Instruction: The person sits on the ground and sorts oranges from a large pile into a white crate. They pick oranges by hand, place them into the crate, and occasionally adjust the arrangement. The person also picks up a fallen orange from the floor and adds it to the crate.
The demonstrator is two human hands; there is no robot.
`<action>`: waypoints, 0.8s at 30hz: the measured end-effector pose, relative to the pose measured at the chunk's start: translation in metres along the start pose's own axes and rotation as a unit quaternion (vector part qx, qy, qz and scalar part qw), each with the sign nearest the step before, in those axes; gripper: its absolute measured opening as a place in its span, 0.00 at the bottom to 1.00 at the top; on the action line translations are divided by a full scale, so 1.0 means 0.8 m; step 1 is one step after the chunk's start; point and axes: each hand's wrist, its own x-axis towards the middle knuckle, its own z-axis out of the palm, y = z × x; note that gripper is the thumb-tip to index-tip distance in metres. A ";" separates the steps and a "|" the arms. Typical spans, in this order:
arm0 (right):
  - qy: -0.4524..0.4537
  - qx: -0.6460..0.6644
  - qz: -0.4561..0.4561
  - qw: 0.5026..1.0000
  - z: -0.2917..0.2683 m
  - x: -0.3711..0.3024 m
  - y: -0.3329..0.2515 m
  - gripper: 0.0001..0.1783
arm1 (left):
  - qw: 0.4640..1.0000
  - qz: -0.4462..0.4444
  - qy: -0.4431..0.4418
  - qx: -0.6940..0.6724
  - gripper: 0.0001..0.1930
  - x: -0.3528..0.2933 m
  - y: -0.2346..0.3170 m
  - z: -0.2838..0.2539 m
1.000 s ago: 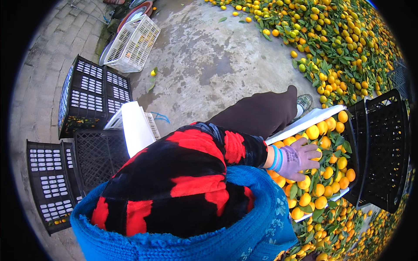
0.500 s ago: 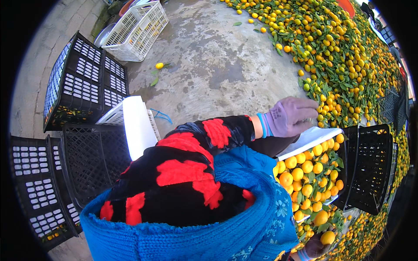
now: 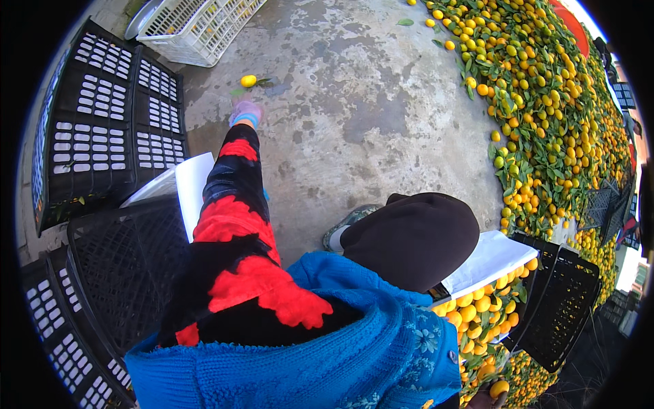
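My left hand (image 3: 246, 112), in a pale purple glove with a blue cuff, reaches out over the concrete on the far left. Motion smears its fingers. Just beyond it lies a single yellow mandarin (image 3: 248, 80) with a few green leaves. Down at the lower right edge, my right hand (image 3: 485, 399) is in shadow and partly cut off. It holds an orange mandarin (image 3: 499, 388). Beside my dark-trousered knee stands a crate of mandarins (image 3: 475, 310), with a white liner (image 3: 487, 262) folded over its edge.
A large heap of leafy mandarins (image 3: 545, 116) covers the right side. Black plastic crates (image 3: 109, 109) stand on the left, near a white crate (image 3: 197, 31) at the far left. An empty-looking black crate (image 3: 555, 307) leans at the right. White sheeting (image 3: 194, 187) hangs over a left crate.
My left hand has swung from above the lined crate at the right to the far left, by the lone mandarin. The view has shifted; my right hand still holds a mandarin.
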 end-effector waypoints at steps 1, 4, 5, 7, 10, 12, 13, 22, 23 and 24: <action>0.004 0.012 0.026 1.000 0.010 -0.001 -0.015 0.26 | 1.000 -0.016 -0.016 -0.010 0.33 0.011 -0.015 0.011; 0.012 0.217 0.247 0.944 0.044 0.024 -0.077 0.28 | 0.994 -0.061 -0.089 0.016 0.32 0.045 -0.045 0.026; 0.025 0.131 0.195 0.972 0.059 0.029 -0.088 0.27 | 0.989 -0.061 -0.120 0.066 0.31 0.059 -0.047 0.026; 0.010 0.104 0.116 0.988 0.082 0.045 -0.110 0.24 | 0.984 -0.039 -0.120 0.126 0.28 0.075 -0.048 0.031; 0.011 0.061 0.114 0.992 0.094 0.075 -0.133 0.24 | 0.964 -0.064 -0.201 0.164 0.25 0.102 -0.038 0.035; -0.002 0.063 0.148 0.987 0.089 0.094 -0.139 0.24 | 0.954 -0.046 -0.231 0.185 0.23 0.114 -0.036 0.044; -0.008 0.064 0.165 0.984 0.084 0.101 -0.140 0.24 | 0.951 -0.038 -0.239 0.193 0.23 0.119 -0.036 0.050; 0.000 0.096 0.165 0.982 0.066 0.068 -0.099 0.21 | 0.909 0.092 -0.289 0.286 0.22 0.157 -0.058 0.109; -0.003 0.104 0.168 0.980 0.067 0.064 -0.097 0.21 | 0.928 0.072 -0.268 0.248 0.22 0.147 -0.051 0.110; -0.007 0.111 0.169 0.979 0.070 0.061 -0.093 0.21 | 0.946 0.051 -0.245 0.208 0.22 0.134 -0.042 0.108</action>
